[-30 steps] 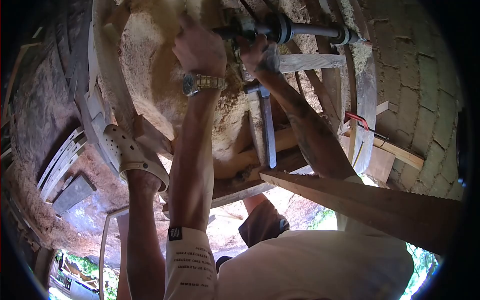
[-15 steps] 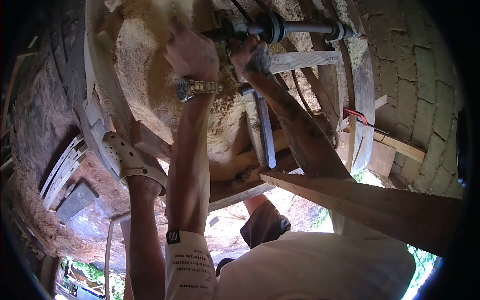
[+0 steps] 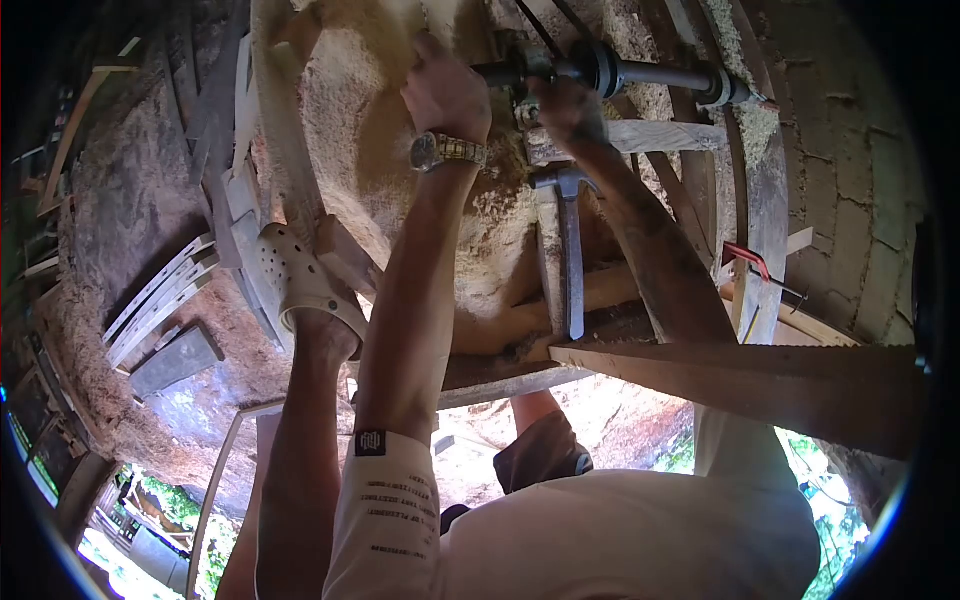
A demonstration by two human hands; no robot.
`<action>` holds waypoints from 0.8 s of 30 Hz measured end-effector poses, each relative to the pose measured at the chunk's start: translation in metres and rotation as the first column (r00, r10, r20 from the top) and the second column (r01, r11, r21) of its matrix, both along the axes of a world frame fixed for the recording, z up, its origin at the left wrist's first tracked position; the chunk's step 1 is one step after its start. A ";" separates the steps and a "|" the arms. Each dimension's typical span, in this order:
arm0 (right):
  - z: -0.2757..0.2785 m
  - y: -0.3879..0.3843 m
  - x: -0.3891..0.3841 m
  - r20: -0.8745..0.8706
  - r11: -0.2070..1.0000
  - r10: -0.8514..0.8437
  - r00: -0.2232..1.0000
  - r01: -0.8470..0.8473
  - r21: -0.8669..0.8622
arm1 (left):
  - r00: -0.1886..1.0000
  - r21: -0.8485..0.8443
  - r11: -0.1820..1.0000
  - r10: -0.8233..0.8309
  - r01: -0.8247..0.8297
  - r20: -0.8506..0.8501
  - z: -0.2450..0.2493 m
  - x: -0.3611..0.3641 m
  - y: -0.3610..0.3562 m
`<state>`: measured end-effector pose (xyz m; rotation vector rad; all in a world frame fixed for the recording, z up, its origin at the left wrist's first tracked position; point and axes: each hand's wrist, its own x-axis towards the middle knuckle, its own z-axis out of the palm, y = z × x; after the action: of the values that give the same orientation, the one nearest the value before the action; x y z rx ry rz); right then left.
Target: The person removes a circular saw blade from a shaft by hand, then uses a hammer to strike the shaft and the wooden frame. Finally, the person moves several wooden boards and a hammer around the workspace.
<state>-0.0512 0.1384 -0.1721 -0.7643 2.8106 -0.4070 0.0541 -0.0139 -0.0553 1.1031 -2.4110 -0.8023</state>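
Note:
My left hand point(image 3: 448, 95), with a metal-band watch point(image 3: 450, 150) at the wrist, is closed just left of a metal shaft's point(image 3: 655, 75) end. Its fingers point away from me, and what they hold is hidden. Under the shaft, beside the bearing block point(image 3: 525, 65) and the pulley point(image 3: 597, 68), my right hand point(image 3: 568, 108) is curled and slightly blurred. Its fingertips and anything in them cannot be made out. Two dark belts point(image 3: 545, 28) run upward from the shaft. A hammer-like metal tool point(image 3: 573, 260) hangs below my right hand against a wooden post.
A wooden beam point(image 3: 740, 375) crosses under my right forearm. A red-handled clamp point(image 3: 748, 258) grips the frame at right, near a block wall point(image 3: 840, 190). My foot in a pale clog point(image 3: 300, 275) rests at left. Curved wood strips point(image 3: 160, 305) and sawdust lie on the floor.
The view has shifted, so the scene sits further right. My right hand has moved slightly right along the shaft, closer to the pulley. My left hand stays by the shaft's end.

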 end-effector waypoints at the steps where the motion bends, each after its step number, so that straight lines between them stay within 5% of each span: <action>1: 0.002 0.010 -0.007 -0.137 0.996 0.051 0.989 -0.061 -0.071 | 1.000 0.030 0.999 0.019 -0.019 -0.001 0.002 -0.001 -0.001; 3: 0.023 0.020 -0.009 -0.403 0.963 0.119 0.907 -0.205 -0.177 | 0.999 0.035 0.999 0.039 -0.038 -0.010 -0.001 0.000 -0.002; 4: 0.036 0.022 -0.006 -0.367 0.854 -0.002 0.930 -0.189 -0.485 | 0.999 0.006 0.999 0.036 -0.036 -0.023 -0.004 0.000 -0.002; 7: 0.093 0.035 0.037 0.003 0.769 -0.006 1.000 0.006 -0.640 | 0.998 -0.022 0.999 0.041 -0.042 -0.039 -0.010 0.003 0.001; 8: 0.064 0.046 0.034 -0.273 0.641 0.108 0.956 -0.277 -0.716 | 0.997 -0.028 0.998 0.049 -0.051 -0.051 -0.009 0.002 0.001; 11: 0.077 0.099 0.080 -0.043 0.839 0.043 0.998 -0.060 -0.542 | 0.999 0.027 0.999 0.033 -0.032 -0.034 -0.013 0.017 0.009; 13: 0.065 0.146 0.108 0.123 0.860 -0.092 0.988 0.141 -0.490 | 1.000 0.046 0.999 -0.001 0.002 -0.014 -0.008 0.046 0.030; 15: -0.024 0.225 0.106 0.010 0.733 -0.032 0.999 0.031 -0.680 | 0.997 0.047 0.998 -0.032 0.029 0.065 -0.012 0.074 0.051; 17: -0.047 0.251 0.118 0.137 0.641 -0.085 0.987 0.159 -0.751 | 0.985 0.084 0.994 -0.079 0.067 0.151 -0.046 0.106 0.072; 20: 0.007 0.247 0.154 0.595 0.632 -0.177 0.784 0.554 -0.542 | 0.970 0.299 0.934 -0.230 0.197 0.078 -0.096 0.154 0.078; 22: -0.012 0.264 0.158 0.382 0.620 -0.098 0.919 0.357 -0.699 | 0.974 0.210 0.957 -0.217 0.199 0.066 -0.091 0.177 0.083; 23: -0.036 0.277 0.153 0.040 0.765 -0.039 0.998 0.055 -0.642 | 0.975 0.163 0.965 -0.216 0.203 0.062 -0.084 0.188 0.089; 24: -0.042 0.278 0.149 -0.328 0.855 0.015 0.945 -0.182 -0.486 | 0.983 0.200 0.967 -0.172 0.156 0.063 -0.072 0.194 0.095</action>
<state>0.0975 0.4168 -0.2141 -1.1655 2.9541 -1.1424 0.2483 0.0812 -0.1274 1.0319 -2.5606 -1.0883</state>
